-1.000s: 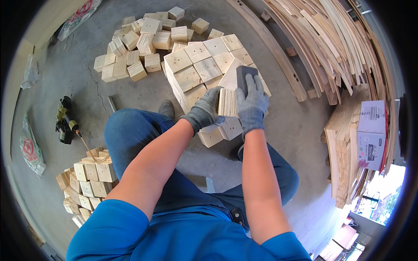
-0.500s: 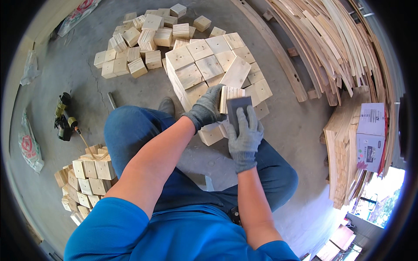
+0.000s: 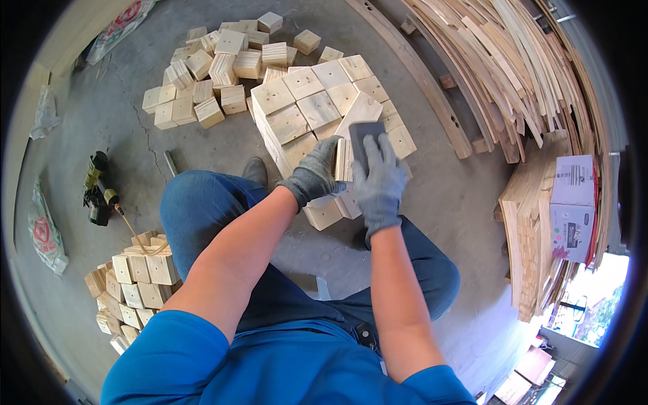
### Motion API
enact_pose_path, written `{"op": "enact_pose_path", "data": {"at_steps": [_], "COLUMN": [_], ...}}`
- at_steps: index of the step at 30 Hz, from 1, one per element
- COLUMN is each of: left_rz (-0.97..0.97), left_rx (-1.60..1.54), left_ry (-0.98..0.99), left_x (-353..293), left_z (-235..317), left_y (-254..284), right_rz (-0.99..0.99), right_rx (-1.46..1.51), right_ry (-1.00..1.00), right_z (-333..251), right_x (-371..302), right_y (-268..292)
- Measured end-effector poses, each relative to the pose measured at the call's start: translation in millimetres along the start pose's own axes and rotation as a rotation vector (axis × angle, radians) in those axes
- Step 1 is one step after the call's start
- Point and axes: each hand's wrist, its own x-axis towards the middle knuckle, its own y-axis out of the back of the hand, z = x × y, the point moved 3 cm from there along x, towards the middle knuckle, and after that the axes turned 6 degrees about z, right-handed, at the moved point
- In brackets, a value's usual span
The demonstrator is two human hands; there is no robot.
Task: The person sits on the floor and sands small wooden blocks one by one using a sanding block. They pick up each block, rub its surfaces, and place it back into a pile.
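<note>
My left hand (image 3: 316,174), in a grey glove, grips a pale wooden block (image 3: 345,162) held upright above my knees. My right hand (image 3: 378,182), also gloved, presses a dark grey sanding block (image 3: 363,137) against the top side of that wooden block. Right behind them stands a tidy stack of square wooden blocks (image 3: 304,108) on the concrete floor. More cut blocks (image 3: 327,212) lie just below my hands.
A loose heap of wooden blocks (image 3: 216,61) lies far left of the stack. Another pile of blocks (image 3: 131,280) sits at my left side. A power tool (image 3: 98,189) rests on the floor at left. Long wooden slats (image 3: 513,74) and a cardboard box (image 3: 574,206) fill the right.
My right hand with the sanding block slid down toward me along the wooden block, then back up it. My left hand kept hold of the block.
</note>
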Motion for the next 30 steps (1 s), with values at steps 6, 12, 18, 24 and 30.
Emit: {"op": "enact_pose_path", "data": {"at_steps": [6,12,18,24,30], "left_rz": [0.003,0.008,0.024,-0.004,0.001], "left_rx": [-0.058,-0.034,-0.176,-0.066,-0.347], "left_ry": [-0.055,-0.043,-0.066,-0.019,0.019], "left_x": [3,1,2,1,3], "left_z": [8,-4,-17,-4,-28], "left_y": [-1,-4,-12,-4,-19], "right_rz": [-0.006,-0.022,-0.058,-0.049,-0.042], "right_rx": [0.040,0.042,0.020,-0.004,0.051], "right_ry": [0.053,0.078,0.000,-0.025,0.054], "right_z": [-18,-26,-24,-24,-27], "right_x": [-89,-66,37,30,-64], "right_y": [27,20,-13,-13,23]}}
